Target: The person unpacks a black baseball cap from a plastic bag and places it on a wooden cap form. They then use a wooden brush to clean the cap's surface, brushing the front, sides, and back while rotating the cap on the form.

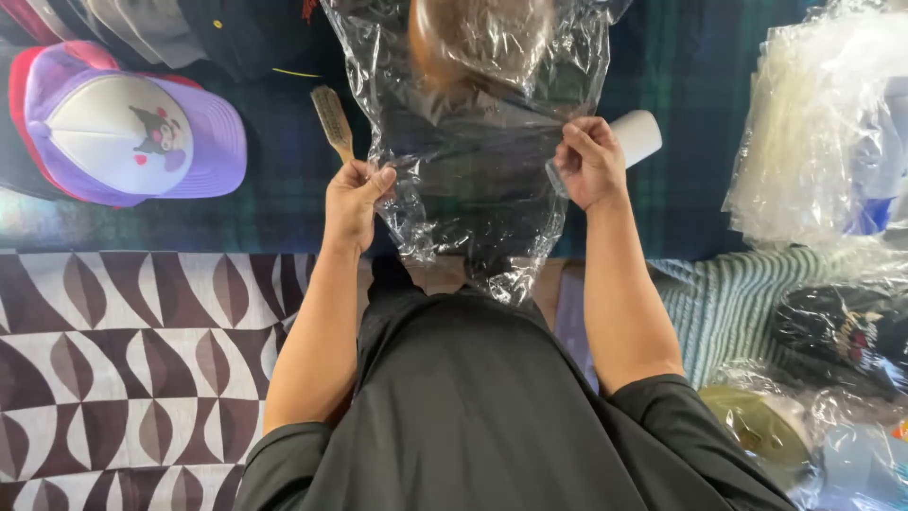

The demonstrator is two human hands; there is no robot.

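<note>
- A person in a black top holds a clear plastic bag [473,142] up over a table draped in dark plaid cloth [700,114], one hand on each side edge.
- The left hand [352,201] is closed in a pinch on the bag's edge at 9 o'clock, thumb pressed against the curled fingers.
- The right hand [588,161] is closed too, thumb and fingers gripping the opposite edge at 3 o'clock; the film is drawn taut between the two grips.
- A brown cap [478,38] sits at the bag's 12 o'clock end, seen through the wrinkled film; whether it lies fully inside cannot be told for sure.
- By the look of it the bagging is well along: the cap appears seated at the far end, while the near end at 6 o'clock hangs loose and unsealed over the person's lap.
- A wooden brush [333,123] lies just beside the left hand at 11 o'clock, untouched; a white cylinder [636,137] peeks out behind the right hand.
- A purple-and-white cap [123,132] rests well off at 9 o'clock, not bagged.
- Stacked clear bags [823,132] wait at 3 o'clock, with already wrapped caps [832,416] at 4 o'clock.
</note>
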